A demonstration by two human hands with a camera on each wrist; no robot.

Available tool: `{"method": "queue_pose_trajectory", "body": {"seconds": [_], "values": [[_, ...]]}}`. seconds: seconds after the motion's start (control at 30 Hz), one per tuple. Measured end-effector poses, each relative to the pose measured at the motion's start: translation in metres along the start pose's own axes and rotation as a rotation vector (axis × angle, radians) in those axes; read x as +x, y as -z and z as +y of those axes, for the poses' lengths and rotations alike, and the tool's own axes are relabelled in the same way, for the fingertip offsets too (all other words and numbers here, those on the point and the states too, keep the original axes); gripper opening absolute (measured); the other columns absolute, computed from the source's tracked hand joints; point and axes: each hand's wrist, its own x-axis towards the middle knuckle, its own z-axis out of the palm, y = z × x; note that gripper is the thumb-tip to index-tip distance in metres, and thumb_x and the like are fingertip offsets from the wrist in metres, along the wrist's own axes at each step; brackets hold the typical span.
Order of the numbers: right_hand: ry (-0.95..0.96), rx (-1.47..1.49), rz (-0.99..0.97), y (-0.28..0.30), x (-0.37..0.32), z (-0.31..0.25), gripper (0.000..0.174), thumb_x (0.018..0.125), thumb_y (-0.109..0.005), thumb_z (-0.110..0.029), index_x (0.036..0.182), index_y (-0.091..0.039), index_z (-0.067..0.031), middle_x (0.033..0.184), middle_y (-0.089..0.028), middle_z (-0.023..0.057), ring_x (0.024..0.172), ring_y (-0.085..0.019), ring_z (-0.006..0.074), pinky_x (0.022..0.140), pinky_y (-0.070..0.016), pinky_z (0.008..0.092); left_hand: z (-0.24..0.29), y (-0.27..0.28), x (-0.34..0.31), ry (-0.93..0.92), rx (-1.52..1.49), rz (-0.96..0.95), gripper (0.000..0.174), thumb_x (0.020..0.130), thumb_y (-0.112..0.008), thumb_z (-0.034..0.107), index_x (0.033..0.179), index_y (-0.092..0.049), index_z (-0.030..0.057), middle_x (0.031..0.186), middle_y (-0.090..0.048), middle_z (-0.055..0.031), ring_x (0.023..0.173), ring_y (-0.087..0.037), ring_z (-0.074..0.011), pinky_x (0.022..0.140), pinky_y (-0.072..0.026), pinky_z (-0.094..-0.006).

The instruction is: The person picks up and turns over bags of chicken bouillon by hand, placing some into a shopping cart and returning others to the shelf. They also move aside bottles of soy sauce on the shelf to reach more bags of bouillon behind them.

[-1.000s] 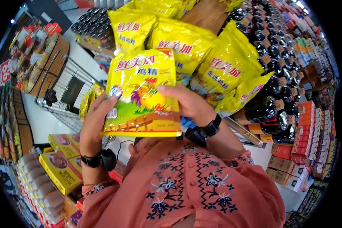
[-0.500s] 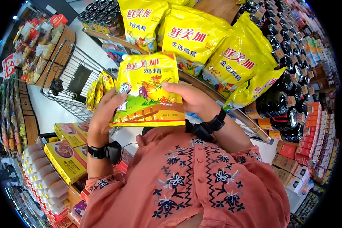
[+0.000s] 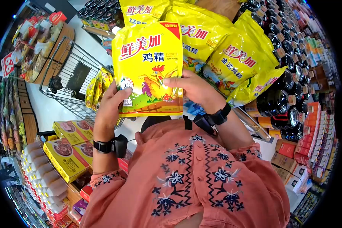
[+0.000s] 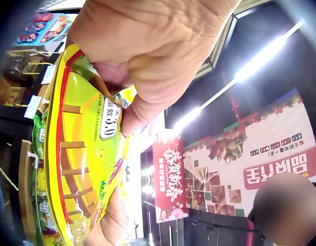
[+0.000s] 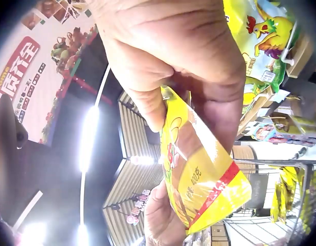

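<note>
A yellow bag of chicken bouillon [image 3: 148, 49] with a rooster picture is held upright in front of the chest, its front facing me. My left hand [image 3: 109, 104] grips its left edge, thumb on the front. Opposite it, my right hand [image 3: 199, 89] pinches the right edge, with the thumb beside the rooster. In the left wrist view, the left hand [image 4: 153, 51] bends over the edge of the bouillon bag [image 4: 76, 143]. The right wrist view has the right hand [image 5: 173, 51] holding the bouillon bag [image 5: 199, 179] between thumb and fingers.
Larger yellow bouillon bags [image 3: 231, 57] stand on the display just beyond. Dark bottles [image 3: 271, 102] are stacked to the right. On the left, a shopping cart [image 3: 60, 85] stands near yellow packets [image 3: 98, 89]. Yellow boxes [image 3: 66, 159] lie at lower left.
Both hands have raised the bouillon bag, which now stands more upright and overlaps the larger bags behind it. Its red corner shows again. Both hands keep their hold.
</note>
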Motion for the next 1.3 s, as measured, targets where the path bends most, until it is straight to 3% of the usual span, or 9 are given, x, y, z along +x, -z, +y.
{"method": "queue_pose_trajectory", "body": {"seconds": [0.37, 0.57, 0.67, 0.77, 0.87, 0.93, 1.13, 1.27, 1.3], "values": [[0.031, -0.034, 0.078, 0.012, -0.004, -0.010, 0.046, 0.093, -0.071, -0.018, 0.134, -0.058, 0.0001, 0.128, -0.065, 0.0095, 0.112, -0.064, 0.0191, 0.098, -0.0503, 0.0338, -0.001, -0.020, 0.015, -0.063, 0.003, -0.004, 0.045, 0.092, -0.063, 0.009, 0.135, -0.053, -0.0039, 0.123, -0.066, -0.0097, 0.105, -0.065, -0.0152, 0.093, -0.0513, -0.0297], [-0.021, -0.200, 0.193, 0.023, -0.004, -0.019, 0.050, 0.092, -0.073, -0.027, 0.133, -0.060, -0.0010, 0.124, -0.067, 0.0087, 0.108, -0.064, 0.0169, 0.092, -0.0509, 0.0308, 0.005, -0.029, 0.021, -0.068, 0.020, -0.016, 0.045, 0.092, -0.062, 0.008, 0.134, -0.054, -0.0036, 0.122, -0.067, -0.0093, 0.103, -0.066, -0.0150, 0.091, -0.0517, -0.0288], [0.119, -0.227, 0.186, 0.014, -0.008, -0.031, 0.051, 0.091, -0.073, -0.034, 0.130, -0.063, -0.0024, 0.118, -0.070, 0.0070, 0.101, -0.065, 0.0139, 0.085, -0.0518, 0.0278, 0.006, -0.031, 0.026, -0.080, 0.030, -0.030, 0.046, 0.091, -0.063, 0.009, 0.135, -0.054, -0.0034, 0.121, -0.067, -0.0089, 0.102, -0.066, -0.0148, 0.091, -0.0513, -0.0283], [0.044, -0.256, 0.184, 0.020, -0.011, -0.040, 0.049, 0.091, -0.072, -0.039, 0.126, -0.066, -0.0050, 0.115, -0.070, 0.0060, 0.098, -0.064, 0.0116, 0.081, -0.0511, 0.0253, 0.009, -0.034, 0.031, -0.092, 0.064, -0.030, 0.047, 0.090, -0.063, 0.010, 0.135, -0.055, -0.0032, 0.121, -0.067, -0.0081, 0.103, -0.064, -0.0140, 0.092, -0.0496, -0.0280], [0.004, -0.361, 0.196, 0.015, -0.021, -0.064, 0.048, 0.091, -0.071, -0.044, 0.121, -0.069, -0.0071, 0.105, -0.071, 0.0038, 0.086, -0.063, 0.0086, 0.072, -0.0504, 0.0231, 0.016, -0.040, 0.035, -0.116, 0.126, -0.053, 0.048, 0.089, -0.064, 0.012, 0.134, -0.055, -0.0024, 0.121, -0.066, -0.0070, 0.106, -0.060, -0.0130, 0.095, -0.0460, -0.0284], [-0.146, -0.509, 0.233, 0.017, -0.028, -0.084, 0.050, 0.090, -0.070, -0.050, 0.114, -0.070, -0.0069, 0.081, -0.066, -0.0023, 0.055, -0.053, 0.0055, 0.048, -0.0431, 0.0232, 0.018, -0.047, 0.042, -0.162, 0.091, -0.083, 0.050, 0.089, -0.064, 0.013, 0.135, -0.055, -0.0023, 0.122, -0.065, -0.0068, 0.106, -0.061, -0.0134, 0.095, -0.0458, -0.0282], [0.047, -0.410, 0.373, 0.010, -0.021, -0.113, 0.047, 0.094, -0.067, -0.046, 0.118, -0.067, -0.0058, 0.081, -0.065, -0.0005, 0.050, -0.053, 0.0035, 0.045, -0.0419, 0.0181, 0.043, -0.063, 0.090, -0.203, 0.029, -0.221, 0.050, 0.092, -0.063, 0.013, 0.138, -0.051, -0.0016, 0.125, -0.065, -0.0071, 0.109, -0.060, -0.0137, 0.097, -0.0451, -0.0279], [0.168, -0.422, 0.480, 0.008, -0.014, -0.144, 0.042, 0.095, -0.067, -0.041, 0.116, -0.067, -0.0041, 0.084, -0.067, -0.0002, 0.051, -0.054, 0.0048, 0.045, -0.0426, 0.0196, 0.069, -0.063, 0.136, -0.341, 0.216, -0.262, 0.046, 0.097, -0.059, 0.015, 0.140, -0.050, -0.0010, 0.127, -0.061, -0.0063, 0.117, -0.055, -0.0132, 0.102, -0.0407, -0.0269], [0.210, -0.425, 0.534, 0.007, -0.011, -0.153, 0.041, 0.095, -0.068, -0.040, 0.114, -0.068, -0.0038, 0.084, -0.067, -0.0001, 0.051, -0.054, 0.0052, 0.045, -0.0429, 0.0198, 0.065, -0.063, 0.149, -0.445, 0.174, -0.197, 0.042, 0.100, -0.056, 0.016, 0.137, -0.050, -0.0009, 0.126, -0.060, -0.0070, 0.119, -0.053, -0.0138, 0.103, -0.0387, -0.0270]]}}
